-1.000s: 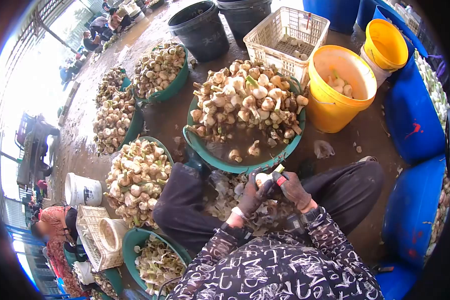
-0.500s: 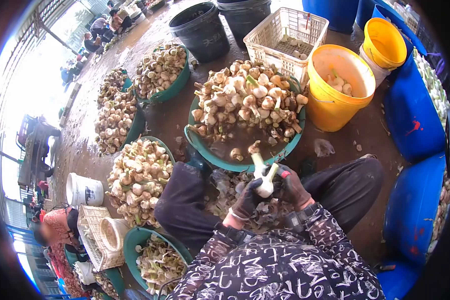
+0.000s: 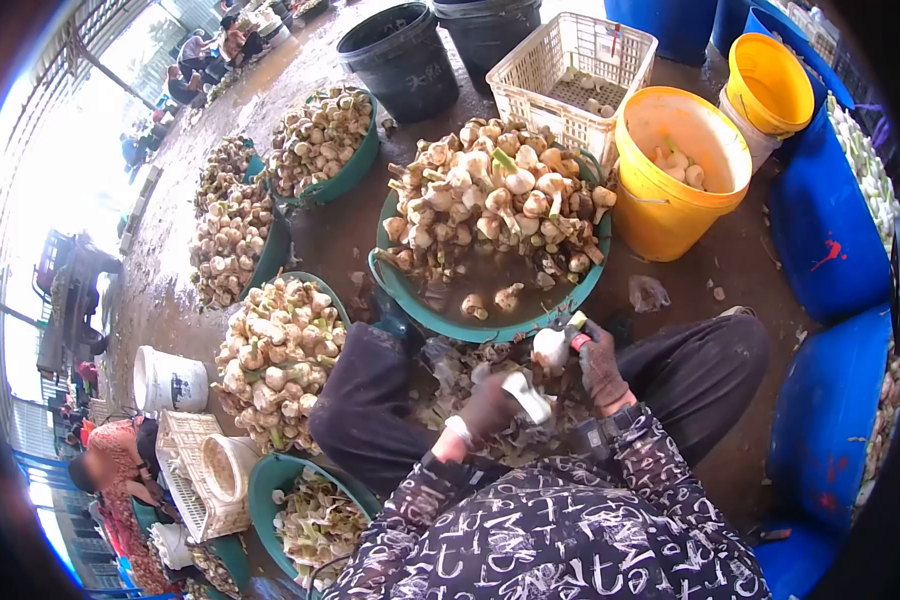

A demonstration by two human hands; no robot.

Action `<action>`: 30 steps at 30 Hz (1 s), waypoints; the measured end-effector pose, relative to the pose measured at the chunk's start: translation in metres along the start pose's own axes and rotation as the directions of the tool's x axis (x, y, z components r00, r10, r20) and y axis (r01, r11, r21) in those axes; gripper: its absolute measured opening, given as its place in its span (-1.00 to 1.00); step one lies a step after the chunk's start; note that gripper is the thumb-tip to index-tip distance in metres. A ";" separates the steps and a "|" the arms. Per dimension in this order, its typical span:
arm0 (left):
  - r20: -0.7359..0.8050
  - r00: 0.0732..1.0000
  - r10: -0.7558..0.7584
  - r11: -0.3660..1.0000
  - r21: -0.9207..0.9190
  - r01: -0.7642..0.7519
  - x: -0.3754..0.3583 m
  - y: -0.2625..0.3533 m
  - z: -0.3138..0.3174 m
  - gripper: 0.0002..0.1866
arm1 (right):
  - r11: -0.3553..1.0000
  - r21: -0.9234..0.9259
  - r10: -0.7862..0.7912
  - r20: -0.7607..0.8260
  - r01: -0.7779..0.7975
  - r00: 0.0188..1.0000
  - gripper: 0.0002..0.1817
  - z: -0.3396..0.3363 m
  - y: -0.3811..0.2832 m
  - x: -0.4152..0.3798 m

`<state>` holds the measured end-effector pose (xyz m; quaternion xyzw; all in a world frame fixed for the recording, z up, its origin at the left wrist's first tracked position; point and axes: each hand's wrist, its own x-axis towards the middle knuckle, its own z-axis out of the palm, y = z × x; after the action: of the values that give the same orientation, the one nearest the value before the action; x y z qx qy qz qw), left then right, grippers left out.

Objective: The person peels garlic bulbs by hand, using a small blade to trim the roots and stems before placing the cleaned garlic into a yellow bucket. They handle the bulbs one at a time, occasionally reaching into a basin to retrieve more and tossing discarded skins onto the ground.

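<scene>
Head view: left hand (image 3: 490, 408) clasps a blurred white piece (image 3: 529, 398), right hand (image 3: 600, 365) a garlic bulb (image 3: 549, 347).

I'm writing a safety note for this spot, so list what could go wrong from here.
The garlic bulb in the right hand might slip and drop into the scraps below.
The pale piece in the left hand, too blurred to identify, might fall there too.
The garlic heap rises above the rim of the green tub, so bulbs could tumble out.
</scene>
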<state>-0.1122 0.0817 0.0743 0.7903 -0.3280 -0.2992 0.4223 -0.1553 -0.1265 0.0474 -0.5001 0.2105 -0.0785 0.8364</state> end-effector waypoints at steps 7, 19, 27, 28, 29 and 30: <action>0.046 0.991 -0.123 0.903 0.420 0.093 -0.016 0.015 -0.011 -0.62 | 0.998 0.036 0.048 -0.027 -0.047 0.998 -0.74 0.002 -0.033 -0.004; -0.266 0.937 0.228 0.930 0.343 -0.130 0.028 0.037 -0.005 -0.81 | 0.963 -0.267 0.064 0.071 -0.043 0.995 -0.75 0.011 -0.019 -0.016; 0.344 0.919 -0.193 0.865 0.501 -0.006 -0.019 0.027 -0.001 -0.75 | 0.848 0.477 0.241 0.043 -0.232 0.970 -0.67 -0.011 -0.038 -0.003; 0.263 0.924 -0.277 0.879 0.457 0.134 -0.019 0.024 -0.001 -0.80 | 0.847 0.479 0.243 0.040 -0.232 0.969 -0.67 -0.005 -0.042 -0.005; 0.265 0.923 -0.278 0.881 0.454 0.135 -0.017 0.022 0.001 -0.80 | 0.853 0.441 0.308 0.012 -0.281 0.951 -0.65 0.001 -0.045 -0.006; -0.046 0.997 -0.058 0.940 0.333 0.070 -0.007 0.040 -0.002 -0.76 | 0.854 0.399 0.369 -0.015 -0.332 0.929 -0.64 0.004 -0.046 -0.007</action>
<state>-0.1254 0.0716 0.1112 0.8658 -0.3407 -0.2389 0.2780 -0.1566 -0.1435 0.0915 -0.2726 0.3161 0.0121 0.9087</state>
